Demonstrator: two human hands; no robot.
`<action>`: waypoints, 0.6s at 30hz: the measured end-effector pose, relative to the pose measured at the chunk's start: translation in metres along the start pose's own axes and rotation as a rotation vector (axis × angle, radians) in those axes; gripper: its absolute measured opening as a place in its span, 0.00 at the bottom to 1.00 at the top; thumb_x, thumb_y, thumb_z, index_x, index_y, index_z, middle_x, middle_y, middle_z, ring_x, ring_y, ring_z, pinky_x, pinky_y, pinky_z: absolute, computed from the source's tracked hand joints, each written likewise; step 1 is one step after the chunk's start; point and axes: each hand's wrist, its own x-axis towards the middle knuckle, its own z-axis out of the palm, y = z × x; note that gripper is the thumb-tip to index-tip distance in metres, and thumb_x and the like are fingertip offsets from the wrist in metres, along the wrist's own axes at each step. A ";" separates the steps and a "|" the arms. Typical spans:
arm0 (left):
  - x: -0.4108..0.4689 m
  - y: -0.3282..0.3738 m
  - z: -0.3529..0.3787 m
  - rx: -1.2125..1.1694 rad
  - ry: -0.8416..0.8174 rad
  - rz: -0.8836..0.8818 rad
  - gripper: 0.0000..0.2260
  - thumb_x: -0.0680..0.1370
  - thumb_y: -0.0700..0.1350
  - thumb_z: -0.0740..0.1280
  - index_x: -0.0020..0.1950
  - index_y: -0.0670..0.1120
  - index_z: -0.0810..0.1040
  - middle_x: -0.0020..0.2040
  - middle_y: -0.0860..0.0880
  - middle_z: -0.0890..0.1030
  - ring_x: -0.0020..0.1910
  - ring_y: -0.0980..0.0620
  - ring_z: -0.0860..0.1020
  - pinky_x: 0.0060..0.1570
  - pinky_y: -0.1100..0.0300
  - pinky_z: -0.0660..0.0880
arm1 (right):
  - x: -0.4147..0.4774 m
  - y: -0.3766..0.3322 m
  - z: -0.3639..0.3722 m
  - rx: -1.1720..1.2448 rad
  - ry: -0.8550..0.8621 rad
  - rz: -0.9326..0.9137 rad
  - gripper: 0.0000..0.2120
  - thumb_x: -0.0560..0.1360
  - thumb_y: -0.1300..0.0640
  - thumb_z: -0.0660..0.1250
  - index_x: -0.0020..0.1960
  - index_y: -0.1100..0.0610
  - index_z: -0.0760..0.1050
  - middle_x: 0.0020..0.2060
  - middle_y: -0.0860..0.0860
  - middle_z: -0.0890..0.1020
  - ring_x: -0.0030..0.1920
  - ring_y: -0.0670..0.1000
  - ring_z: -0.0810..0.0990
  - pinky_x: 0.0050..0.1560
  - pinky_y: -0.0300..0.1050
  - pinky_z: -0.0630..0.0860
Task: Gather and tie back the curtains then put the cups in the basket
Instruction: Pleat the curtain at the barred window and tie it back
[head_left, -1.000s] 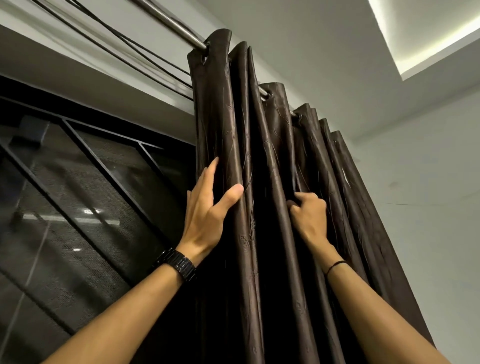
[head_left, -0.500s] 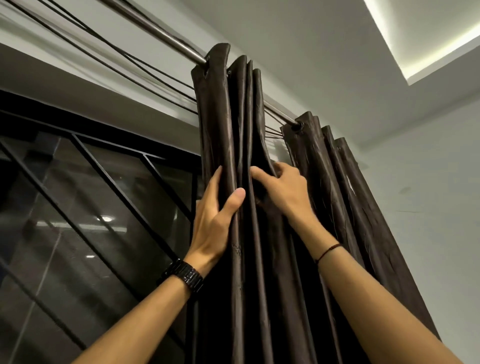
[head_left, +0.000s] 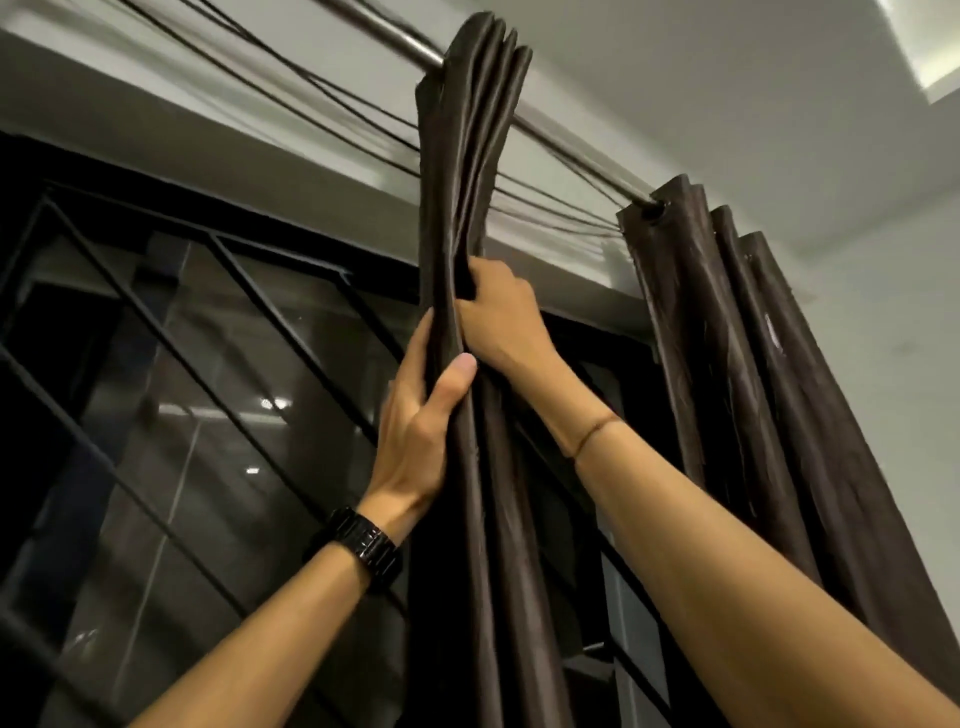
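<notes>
Barred window (head_left: 208, 389) bkgd, L hand (head_left: 415, 431), R hand (head_left: 498, 322) just above, both grips clamping bunched curtain (head_left: 467, 156)

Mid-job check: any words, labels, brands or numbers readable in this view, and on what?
No readable text anywhere in view.
The black watch band: no face, brand or numbers visible.
The dark curtain, gripped by the left hand and right hand: no label.
The curtain rod and window grille: no markings.

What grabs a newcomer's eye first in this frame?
Both hands grip one bundle of dark curtain folds at centre, with the left hand just below the right hand. A second curtain bunch hangs at the right, with bare rod between the two.
</notes>
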 end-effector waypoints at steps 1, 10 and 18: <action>-0.009 -0.002 -0.003 0.018 -0.019 -0.020 0.29 0.77 0.67 0.63 0.77 0.64 0.69 0.72 0.58 0.78 0.72 0.56 0.76 0.74 0.44 0.70 | -0.025 0.007 0.001 0.037 0.012 0.013 0.01 0.76 0.57 0.68 0.48 0.54 0.78 0.42 0.51 0.83 0.46 0.54 0.80 0.33 0.41 0.65; -0.157 -0.030 -0.023 0.306 -0.184 -0.248 0.27 0.78 0.64 0.63 0.77 0.63 0.69 0.79 0.62 0.67 0.77 0.65 0.65 0.79 0.53 0.64 | -0.265 0.052 0.019 0.309 -0.040 0.174 0.32 0.79 0.66 0.69 0.79 0.48 0.64 0.56 0.34 0.82 0.55 0.34 0.82 0.56 0.29 0.75; -0.239 -0.050 -0.055 0.512 -0.028 -0.543 0.17 0.73 0.51 0.77 0.59 0.56 0.77 0.57 0.53 0.82 0.58 0.55 0.81 0.60 0.52 0.79 | -0.369 0.060 0.031 0.236 -0.150 0.255 0.36 0.75 0.68 0.70 0.79 0.49 0.65 0.66 0.41 0.79 0.66 0.40 0.77 0.69 0.46 0.75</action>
